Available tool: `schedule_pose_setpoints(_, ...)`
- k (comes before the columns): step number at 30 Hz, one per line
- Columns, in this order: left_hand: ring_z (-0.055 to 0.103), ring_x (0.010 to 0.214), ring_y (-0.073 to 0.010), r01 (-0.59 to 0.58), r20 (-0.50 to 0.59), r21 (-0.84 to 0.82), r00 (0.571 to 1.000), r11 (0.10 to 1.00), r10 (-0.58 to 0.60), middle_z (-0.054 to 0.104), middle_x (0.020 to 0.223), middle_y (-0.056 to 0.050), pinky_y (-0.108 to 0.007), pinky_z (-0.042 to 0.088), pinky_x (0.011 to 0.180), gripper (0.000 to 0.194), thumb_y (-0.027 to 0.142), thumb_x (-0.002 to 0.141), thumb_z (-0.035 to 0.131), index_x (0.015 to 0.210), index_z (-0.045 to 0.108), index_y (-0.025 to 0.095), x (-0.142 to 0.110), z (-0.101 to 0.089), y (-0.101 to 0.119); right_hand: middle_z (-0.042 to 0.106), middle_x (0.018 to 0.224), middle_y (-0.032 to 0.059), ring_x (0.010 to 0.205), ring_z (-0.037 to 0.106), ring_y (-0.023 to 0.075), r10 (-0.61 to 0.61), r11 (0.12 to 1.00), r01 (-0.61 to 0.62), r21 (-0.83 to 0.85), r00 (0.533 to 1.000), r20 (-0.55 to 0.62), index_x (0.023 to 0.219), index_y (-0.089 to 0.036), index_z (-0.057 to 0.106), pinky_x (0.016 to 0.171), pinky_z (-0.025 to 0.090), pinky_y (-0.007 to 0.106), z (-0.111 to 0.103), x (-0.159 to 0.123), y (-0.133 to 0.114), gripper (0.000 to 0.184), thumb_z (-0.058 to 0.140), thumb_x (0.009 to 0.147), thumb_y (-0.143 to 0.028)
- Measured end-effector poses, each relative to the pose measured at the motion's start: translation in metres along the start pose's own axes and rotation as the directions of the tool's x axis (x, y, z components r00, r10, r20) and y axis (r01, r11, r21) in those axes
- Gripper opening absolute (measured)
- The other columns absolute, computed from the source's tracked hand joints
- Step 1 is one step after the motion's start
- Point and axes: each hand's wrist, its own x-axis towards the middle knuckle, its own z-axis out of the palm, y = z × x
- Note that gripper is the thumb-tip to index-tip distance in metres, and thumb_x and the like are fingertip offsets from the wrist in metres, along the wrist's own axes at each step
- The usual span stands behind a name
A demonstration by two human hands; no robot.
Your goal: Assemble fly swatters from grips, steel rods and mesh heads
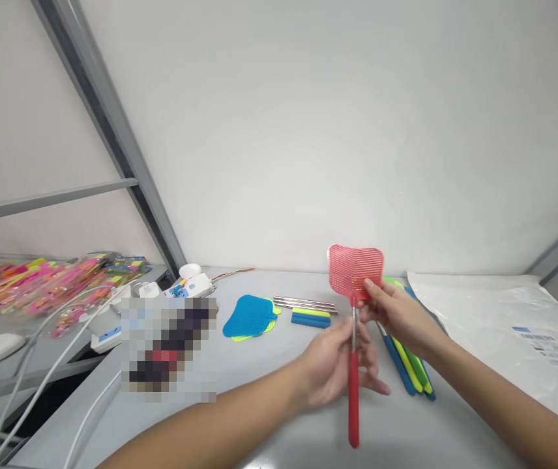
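A red fly swatter (353, 397) is held upright above the table, its mesh head at the top and its red grip pointing down. My right hand (399, 309) pinches the lower right of the head between thumb and fingers. Lower down, my left hand (332, 361) has its thumb and forefinger at the thin metal shaft, the other fingers loosely bent behind it. Blue and yellow-green swatter heads (249, 314) lie stacked to the left. Metal rods (306, 304) rest near the wall, with short blue and yellow grips (311, 318) in front of them.
Several blue and green swatters (406, 361) lie by my right forearm, next to a white plastic bag (504, 326). At left are a power strip (195, 285), white cables (47, 378), a blurred-out patch (169, 348) and colourful packets (54, 280). A wall stands behind the table.
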Motion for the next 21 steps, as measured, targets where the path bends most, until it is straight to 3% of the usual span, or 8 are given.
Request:
schedule_pose_setpoints(2,0.055,0.069,-0.0152,-0.208,-0.19,0.1,0.956,0.973,0.224,0.056,0.078,-0.003,-0.038,0.052,0.072,0.04,0.056,0.092,0.042,0.085,0.054,0.018,-0.014,0.004,-0.01,0.06,0.095,0.0035,0.077,0.061,0.0144,0.053,0.997,-0.052,-0.053,0.998,0.016,0.1,-0.021,0.057,0.073,0.051,0.031,0.013,-0.014,0.009,0.035,0.047,0.092,-0.053)
schedule_pose_setpoints(4,0.056,0.086,-0.0172,-0.346,-0.308,0.295,0.848,0.891,0.431,0.059,0.092,-0.006,-0.033,0.049,0.079,0.038,0.053,0.092,0.046,0.086,0.058,0.018,-0.026,0.004,-0.011,0.058,0.11,0.0049,0.097,0.059,0.0178,0.081,0.983,-0.075,-0.166,0.996,0.035,0.115,-0.024,0.052,0.085,0.048,0.034,0.025,-0.027,0.017,0.038,0.047,0.092,-0.053)
schedule_pose_setpoints(6,0.055,0.099,-0.0198,-0.382,-0.366,0.442,0.749,0.812,0.552,0.059,0.103,-0.007,-0.031,0.047,0.084,0.037,0.053,0.091,0.048,0.093,0.062,0.019,-0.032,0.002,-0.008,0.056,0.114,0.0044,0.107,0.054,0.0184,0.095,0.966,-0.069,-0.249,0.991,0.096,0.12,-0.026,0.048,0.091,0.045,0.034,0.037,-0.037,0.025,0.038,0.05,0.091,-0.051)
schedule_pose_setpoints(8,0.057,0.098,-0.0215,-0.369,-0.402,0.502,0.701,0.782,0.589,0.06,0.104,-0.007,-0.033,0.047,0.083,0.041,0.057,0.09,0.047,0.098,0.063,0.021,-0.033,-0.001,-0.005,0.059,0.101,0.0027,0.097,0.056,0.0168,0.112,0.963,-0.058,-0.262,0.974,0.196,0.112,-0.024,0.05,0.083,0.046,0.031,0.046,-0.041,0.033,0.032,0.05,0.092,-0.049)
schedule_pose_setpoints(10,0.058,0.092,-0.021,-0.34,-0.395,0.549,0.699,0.763,0.596,0.06,0.102,-0.007,-0.033,0.048,0.079,0.043,0.059,0.089,0.045,0.098,0.064,0.022,-0.032,-0.004,-0.001,0.058,0.078,-0.0011,0.07,0.056,0.013,0.135,0.969,-0.071,-0.235,0.954,0.269,0.094,-0.021,0.05,0.066,0.045,0.027,0.054,-0.04,0.041,0.028,0.046,0.094,-0.049)
schedule_pose_setpoints(13,0.057,0.088,-0.0189,-0.323,-0.332,0.619,0.718,0.715,0.612,0.061,0.103,-0.006,-0.032,0.047,0.078,0.043,0.055,0.093,0.039,0.101,0.065,0.022,-0.029,-0.011,0.002,0.041,0.056,-0.0086,0.046,0.037,0.0081,0.145,0.984,-0.114,-0.139,0.959,0.242,0.083,-0.022,0.044,0.049,0.037,0.023,0.058,-0.039,0.052,0.032,0.043,0.094,-0.052)
schedule_pose_setpoints(16,0.055,0.088,-0.0174,-0.358,-0.317,0.624,0.696,0.695,0.644,0.061,0.107,-0.007,-0.03,0.045,0.076,0.042,0.051,0.096,0.034,0.11,0.063,0.023,-0.029,-0.023,0.004,0.027,0.055,-0.0104,0.044,0.025,0.0079,0.189,0.981,-0.176,-0.08,0.961,0.201,0.091,-0.022,0.047,0.042,0.028,0.021,0.053,-0.041,0.061,0.032,0.042,0.094,-0.053)
schedule_pose_setpoints(21,0.055,0.082,-0.0161,-0.344,-0.331,0.639,0.684,0.688,0.649,0.063,0.098,-0.006,-0.028,0.043,0.076,0.028,0.039,0.094,0.045,0.101,0.063,0.019,-0.033,-0.033,0.007,0.026,0.057,-0.0088,0.05,0.023,0.0085,0.28,0.952,-0.243,-0.186,0.938,0.204,0.093,-0.021,0.05,0.045,0.019,0.022,0.041,-0.048,0.061,0.032,0.037,0.097,-0.05)
